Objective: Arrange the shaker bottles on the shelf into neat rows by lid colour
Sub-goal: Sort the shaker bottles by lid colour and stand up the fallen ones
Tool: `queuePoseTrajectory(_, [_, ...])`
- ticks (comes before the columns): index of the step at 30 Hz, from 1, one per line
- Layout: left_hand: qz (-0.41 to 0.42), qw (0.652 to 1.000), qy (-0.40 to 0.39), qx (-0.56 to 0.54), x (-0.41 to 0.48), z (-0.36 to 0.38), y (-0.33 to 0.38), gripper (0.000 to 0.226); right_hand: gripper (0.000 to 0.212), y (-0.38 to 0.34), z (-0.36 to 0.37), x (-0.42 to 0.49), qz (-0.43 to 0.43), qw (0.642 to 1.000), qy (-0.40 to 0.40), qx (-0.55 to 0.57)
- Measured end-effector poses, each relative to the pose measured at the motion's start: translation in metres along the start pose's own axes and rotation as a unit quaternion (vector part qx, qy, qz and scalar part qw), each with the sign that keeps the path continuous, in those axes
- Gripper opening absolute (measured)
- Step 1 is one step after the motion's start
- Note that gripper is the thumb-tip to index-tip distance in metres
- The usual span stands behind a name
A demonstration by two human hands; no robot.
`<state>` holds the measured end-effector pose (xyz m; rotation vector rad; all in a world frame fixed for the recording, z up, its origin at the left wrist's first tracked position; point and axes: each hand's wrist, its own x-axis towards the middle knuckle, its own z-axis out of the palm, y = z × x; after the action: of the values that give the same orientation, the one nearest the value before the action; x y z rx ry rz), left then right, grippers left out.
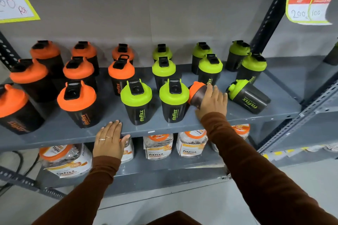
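- Head view: a grey metal shelf [54, 133] runs across the middle of the frame, carrying black shaker bottles with coloured lids.
- Left half of the frame: the orange-lidded bottles [78, 71] stand upright in rough rows running from the front edge to the back wall.
- Centre and right: the green-lidded bottles [163, 68] stand upright in similar rows, with two larger-looking ones at the front, just left of the right hand.
- Right hand [211, 103], centre right of the frame: it rests over a tipped orange-lidded bottle [196, 93] that lies on its side among the green ones, its lid pointing to the left. The fingers are spread and curved loosely over the dark body, touching it; whether they grip it or only rest on it cannot be told.
- Further right on the shelf, a fallen green-lidded bottle [248, 96] lies on its side, lid toward the upper left, apart from the hand.
- Left hand [109, 138], lower centre: it lies flat on the front lip of the shelf, fingers extended and close together, thumb hooked below the edge, holding no bottle. Two rings show on its fingers.
- Below the shelf, clear jars [158, 146] with orange lids stand on a lower shelf.
- Upper corners: yellow-bordered price tags [309, 5] hang from the shelf above.
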<state>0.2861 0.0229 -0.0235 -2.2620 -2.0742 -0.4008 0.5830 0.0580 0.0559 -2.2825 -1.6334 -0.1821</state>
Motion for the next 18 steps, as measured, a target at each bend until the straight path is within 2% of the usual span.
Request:
queuePoseTrajectory(4, [0.004,1.0,0.002,-0.002,0.0,0.0,0.001,0.071,0.076,0.001,0.004,0.002,0.01,1.0,0.014,0.015])
queuePoseTrajectory(8, [0.008,1.0,0.017,-0.002,0.0,0.001,0.0,0.071,0.079,0.009,0.003,-0.003,0.054,0.99,0.07,0.11])
queuePoseTrajectory(12, [0.013,1.0,0.019,-0.006,-0.001,-0.001,0.001,0.072,0.086,0.003,-0.012,-0.016,0.133,0.924,0.189,0.306])
queuePoseTrajectory(18, [0.049,0.999,0.02,-0.003,0.001,-0.004,-0.005,0.067,0.094,-0.066,-0.057,-0.038,0.05,0.848,0.304,0.432])
